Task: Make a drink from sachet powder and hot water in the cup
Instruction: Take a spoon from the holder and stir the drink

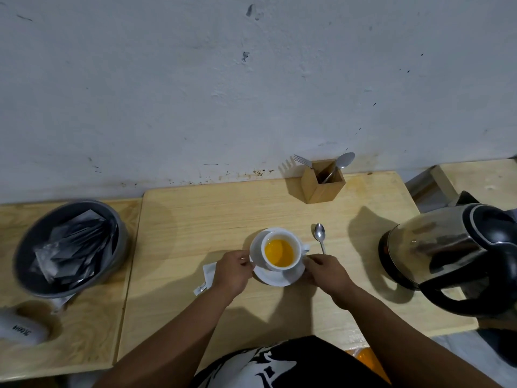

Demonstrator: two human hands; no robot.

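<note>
Plain kitchen nook, wooden table [195,219], kettle [447,259], cutlery holder [324,186], scuffed wall [195,93]

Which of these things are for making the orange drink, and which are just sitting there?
For the drink: white ceramic cup on white saucer, held by left hand and right hand; steel teaspoon; torn white sachet; steel electric kettle.

Just sitting: wooden cutlery box; grey bowl of spare sachets.
</note>
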